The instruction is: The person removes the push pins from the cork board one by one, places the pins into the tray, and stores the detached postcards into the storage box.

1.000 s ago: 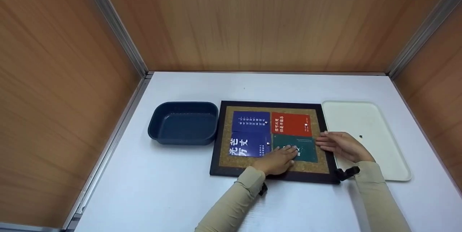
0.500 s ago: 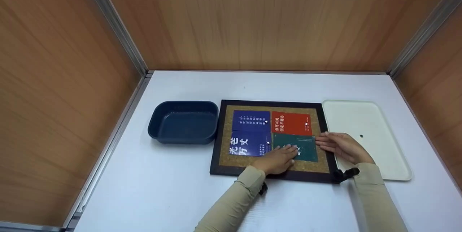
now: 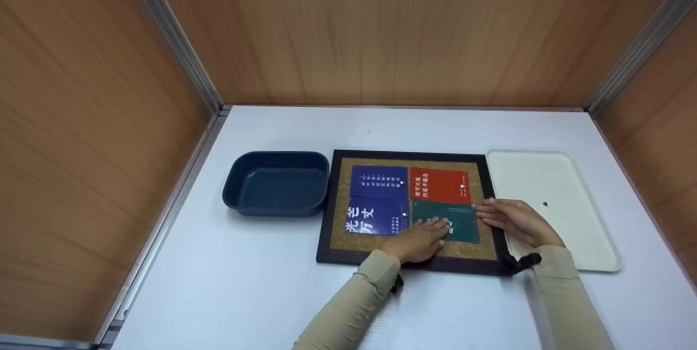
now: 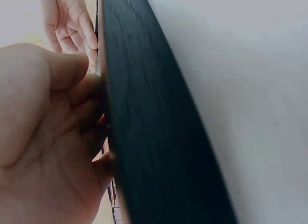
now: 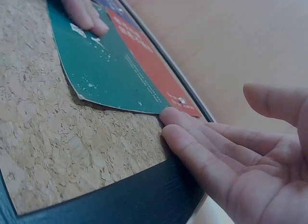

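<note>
Partly hidden, green card (image 3: pixel 462 220) (under left hand (image 3: pixel 416 241))

Smooth green card (image 5: pixel 113 72), rough cork (image 5: pixel 82 147)

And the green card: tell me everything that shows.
The green card, apparently thin paper stock, bears white print and pale specks. It lies on the cork board, on the person's side of the red card, its right edge looking slightly raised. The left hand rests on it, hiding part; the right hand has fingertips at its far right corner.
</note>
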`<control>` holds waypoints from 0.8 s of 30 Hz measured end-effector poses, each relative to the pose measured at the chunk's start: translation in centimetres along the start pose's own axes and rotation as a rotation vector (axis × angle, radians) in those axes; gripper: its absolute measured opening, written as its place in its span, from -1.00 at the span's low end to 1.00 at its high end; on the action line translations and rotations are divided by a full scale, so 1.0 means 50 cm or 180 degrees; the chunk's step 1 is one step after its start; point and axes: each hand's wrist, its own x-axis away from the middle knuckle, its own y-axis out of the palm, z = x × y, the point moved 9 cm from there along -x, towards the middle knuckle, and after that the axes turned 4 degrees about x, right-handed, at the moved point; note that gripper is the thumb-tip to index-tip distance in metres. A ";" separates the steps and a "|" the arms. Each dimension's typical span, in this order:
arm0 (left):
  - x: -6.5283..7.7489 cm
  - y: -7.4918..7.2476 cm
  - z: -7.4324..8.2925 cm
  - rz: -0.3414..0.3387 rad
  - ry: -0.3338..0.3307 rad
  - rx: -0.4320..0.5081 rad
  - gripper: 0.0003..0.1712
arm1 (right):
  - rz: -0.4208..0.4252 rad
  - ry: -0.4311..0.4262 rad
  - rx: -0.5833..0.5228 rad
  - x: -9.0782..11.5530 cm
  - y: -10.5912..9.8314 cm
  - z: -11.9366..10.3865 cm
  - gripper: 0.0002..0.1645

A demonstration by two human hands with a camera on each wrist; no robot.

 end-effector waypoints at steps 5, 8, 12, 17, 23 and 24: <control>-0.002 0.001 -0.001 0.0016 0.0009 0.0036 -0.44 | -0.0021 -0.0058 0.0045 0.002 0.000 0.000 -0.26; -0.001 0.001 0.000 0.0017 0.0010 0.0038 -0.44 | -0.0069 -0.0121 0.0080 0.002 0.001 -0.001 -0.26; 0.001 0.001 -0.001 -0.0004 0.0005 0.0050 -0.43 | -0.0156 -0.0172 0.0252 0.005 0.008 -0.005 -0.27; 0.004 0.002 0.000 -0.0034 0.0004 0.0076 -0.43 | -0.0106 -0.0147 0.0594 0.008 0.018 -0.011 -0.26; 0.002 -0.002 0.001 0.0026 0.0023 0.0038 -0.44 | 0.0135 -0.0047 0.0840 0.005 0.028 -0.013 -0.32; 0.001 -0.003 0.001 0.0026 0.0021 0.0042 -0.44 | 0.0178 -0.0021 0.0868 0.003 0.030 -0.012 -0.33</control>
